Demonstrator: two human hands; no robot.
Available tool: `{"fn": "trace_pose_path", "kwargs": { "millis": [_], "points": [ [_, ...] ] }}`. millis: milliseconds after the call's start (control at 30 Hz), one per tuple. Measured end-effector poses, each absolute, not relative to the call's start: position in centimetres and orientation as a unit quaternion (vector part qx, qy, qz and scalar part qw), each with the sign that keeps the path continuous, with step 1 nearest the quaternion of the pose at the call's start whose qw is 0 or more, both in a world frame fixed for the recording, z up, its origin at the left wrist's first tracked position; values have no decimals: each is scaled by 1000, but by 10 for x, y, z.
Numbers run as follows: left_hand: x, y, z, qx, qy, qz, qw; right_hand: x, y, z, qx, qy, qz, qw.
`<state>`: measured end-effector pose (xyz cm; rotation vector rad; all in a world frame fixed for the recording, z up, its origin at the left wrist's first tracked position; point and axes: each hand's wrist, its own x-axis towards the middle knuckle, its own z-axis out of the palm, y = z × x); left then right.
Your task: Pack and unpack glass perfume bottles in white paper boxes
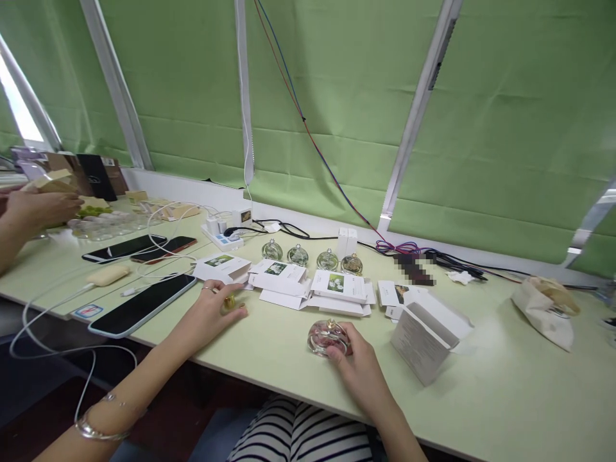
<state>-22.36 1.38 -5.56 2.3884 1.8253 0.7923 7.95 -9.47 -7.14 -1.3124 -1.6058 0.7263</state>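
Observation:
My right hand point(359, 366) is closed on the side of a round glass perfume bottle point(321, 339) with pinkish-red contents and a gold neck. The bottle is upright, close to the table's front edge. Farther left, my left hand point(212, 317) has its thumb and fingers around a small gold cap point(230, 301), low over the tabletop. Right of my right hand stands a white carton point(418, 343) with its top flap open. Several flattened white boxes point(337, 285) with flower pictures lie beyond my hands.
Behind the flattened boxes several glass bottles point(327, 260) stand in a row. A phone point(144, 305), white cables and a power strip point(222, 237) are on the left. A cloth pouch point(543, 308) lies at right. Another person's hand point(41, 208) works at far left.

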Motion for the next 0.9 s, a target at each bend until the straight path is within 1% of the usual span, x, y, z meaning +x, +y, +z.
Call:
{"fn": "trace_pose_path", "kwargs": {
  "millis": [133, 267, 367, 433, 500, 567, 667, 767, 900],
  "points": [
    [-219, 21, -57, 780, 578, 239, -7, 80, -93, -73, -533, -653, 291, 453],
    [-214, 17, -52, 764, 605, 218, -53, 80, -94, -74, -526, -654, 281, 465],
    [-199, -2, -47, 775, 573, 256, -74, 79, -95, -75, -535, -641, 274, 478],
    [-181, -19, -45, 824, 495, 274, -27, 78, -96, -76, -529, -630, 297, 485],
    [-159, -36, -45, 860, 439, 253, 52, 78, -97, -77, -499, -632, 336, 489],
    [-139, -46, -47, 872, 415, 231, 118, 78, -98, -77, -464, -650, 359, 484],
    [-123, -48, -49, 878, 392, 220, 162, 80, -99, -75, -447, -695, 335, 452],
    [-132, -37, -47, 873, 415, 219, 130, 81, -101, -72, -460, -736, 286, 406],
    [-168, -16, -39, 842, 506, 187, -12, 79, -103, -67, -490, -751, 270, 351]
  ]
}}
